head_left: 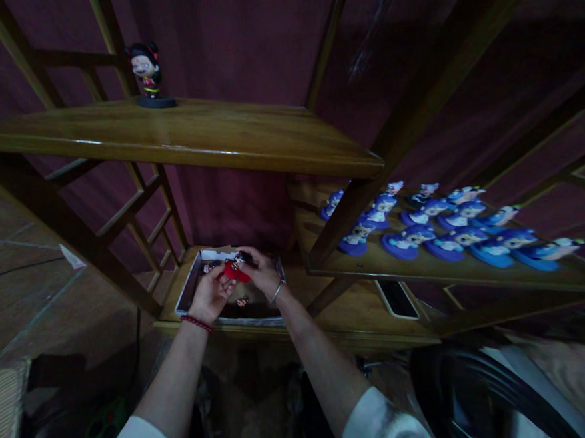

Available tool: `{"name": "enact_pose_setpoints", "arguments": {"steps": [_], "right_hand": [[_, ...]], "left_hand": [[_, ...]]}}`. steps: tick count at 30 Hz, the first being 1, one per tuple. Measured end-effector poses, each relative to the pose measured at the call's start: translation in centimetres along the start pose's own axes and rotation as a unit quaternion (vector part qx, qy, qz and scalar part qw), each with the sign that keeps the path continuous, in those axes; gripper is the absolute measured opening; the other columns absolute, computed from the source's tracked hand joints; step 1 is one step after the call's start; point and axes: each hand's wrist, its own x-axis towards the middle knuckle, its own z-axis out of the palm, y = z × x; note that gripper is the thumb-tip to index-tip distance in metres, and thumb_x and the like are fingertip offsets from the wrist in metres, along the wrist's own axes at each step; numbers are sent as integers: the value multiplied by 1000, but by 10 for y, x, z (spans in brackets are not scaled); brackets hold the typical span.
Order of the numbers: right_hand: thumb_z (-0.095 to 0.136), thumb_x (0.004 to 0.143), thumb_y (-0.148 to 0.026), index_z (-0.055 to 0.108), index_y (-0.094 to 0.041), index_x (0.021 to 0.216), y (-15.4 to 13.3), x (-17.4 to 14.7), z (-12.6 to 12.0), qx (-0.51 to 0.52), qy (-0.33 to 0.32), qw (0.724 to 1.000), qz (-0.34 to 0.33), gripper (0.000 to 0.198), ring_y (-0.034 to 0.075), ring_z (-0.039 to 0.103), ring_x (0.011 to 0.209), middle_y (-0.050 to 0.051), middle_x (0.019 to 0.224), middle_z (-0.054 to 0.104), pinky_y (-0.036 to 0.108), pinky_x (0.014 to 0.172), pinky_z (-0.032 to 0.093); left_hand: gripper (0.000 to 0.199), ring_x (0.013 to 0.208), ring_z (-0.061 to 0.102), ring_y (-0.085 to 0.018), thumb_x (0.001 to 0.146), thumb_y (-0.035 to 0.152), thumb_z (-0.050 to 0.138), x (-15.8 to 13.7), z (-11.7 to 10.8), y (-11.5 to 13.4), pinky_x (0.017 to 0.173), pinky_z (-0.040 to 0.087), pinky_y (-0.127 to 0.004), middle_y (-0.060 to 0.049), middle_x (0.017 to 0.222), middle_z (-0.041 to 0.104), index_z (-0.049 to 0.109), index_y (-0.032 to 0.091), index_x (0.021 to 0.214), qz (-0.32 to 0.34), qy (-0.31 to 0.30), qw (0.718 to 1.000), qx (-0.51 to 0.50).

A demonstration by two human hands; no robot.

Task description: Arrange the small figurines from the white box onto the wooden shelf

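Both my hands are closed on a small figurine (236, 269) with black hair and a red base, held over a shallow cardboard box (192, 289). My left hand (214, 294) grips the red base from the left. My right hand (261, 273) holds the figurine around its dark upper part, so some of it is hidden. Inside the box, another small figurine (242, 302) lies near the front, and a dark-haired one (208, 267) shows at the back left. The box rests on the low wooden shelf (322, 295).
A black-haired figurine (146, 72) on a dark round base stands on the upper shelf (206, 128). To the right, several blue-purple figurines (409, 237) stand in rows on a middle shelf (326, 263). A phone (398, 298) lies on the low shelf. Wooden posts divide the shelving.
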Motion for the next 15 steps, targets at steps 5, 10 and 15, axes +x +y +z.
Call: {"name": "enact_pose_setpoints", "arguments": {"steps": [5,10,15], "right_hand": [[53,68,-19,56,-22,99,2,1,0,0,-7,1000,-4,32,14,56,85,0,93,61,28,76,45],[53,68,-18,56,-22,99,0,1,0,8,-9,1000,-11,31,13,56,86,0,96,61,28,78,45],[52,68,-17,57,-21,98,-6,0,-1,0,-21,999,-28,31,13,55,89,0,98,60,28,82,43]], "left_hand": [[8,47,55,-10,76,13,47,1,-2,-1,47,45,-20,-3,59,61,54,13,73,3,-3,1000,-4],[8,46,54,-9,77,13,47,0,0,-2,45,44,-19,-3,59,61,54,14,73,1,2,1000,3],[10,45,52,-9,78,14,45,-1,1,-1,45,44,-19,-2,56,59,53,13,72,-2,3,1000,4]]}}
